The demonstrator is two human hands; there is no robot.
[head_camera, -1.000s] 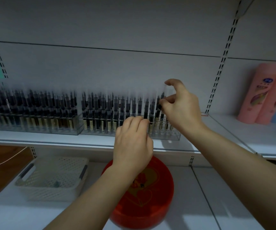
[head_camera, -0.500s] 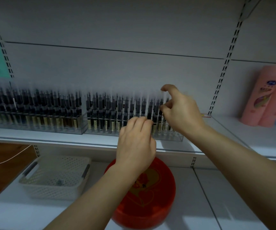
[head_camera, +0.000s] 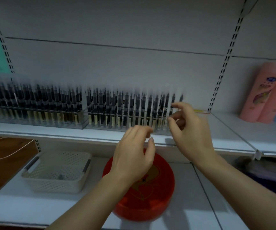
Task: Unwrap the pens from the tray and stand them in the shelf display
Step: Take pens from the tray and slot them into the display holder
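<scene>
White slotted shop shelving backs a clear plastic shelf display point(head_camera: 129, 117), a long box packed with upright dark-barrelled pens point(head_camera: 125, 105) whose lower ends look pale gold. Just in front of the display's right end, the right hand point(head_camera: 190, 130) hovers with fingers loosely curled and nothing visibly in its grip; the left hand point(head_camera: 134, 155), below the display's front edge, is likewise relaxed, though a scrap of clear wrap between its fingertips cannot be ruled out. Below the display, on the lower shelf, sits a glossy round red tray point(head_camera: 150, 205); left of it stands a perforated cream basket point(head_camera: 57, 171). The pen looks freshly seated, so the sensible next step is checking that it stands straight in its slot before reaching down for another.
</scene>
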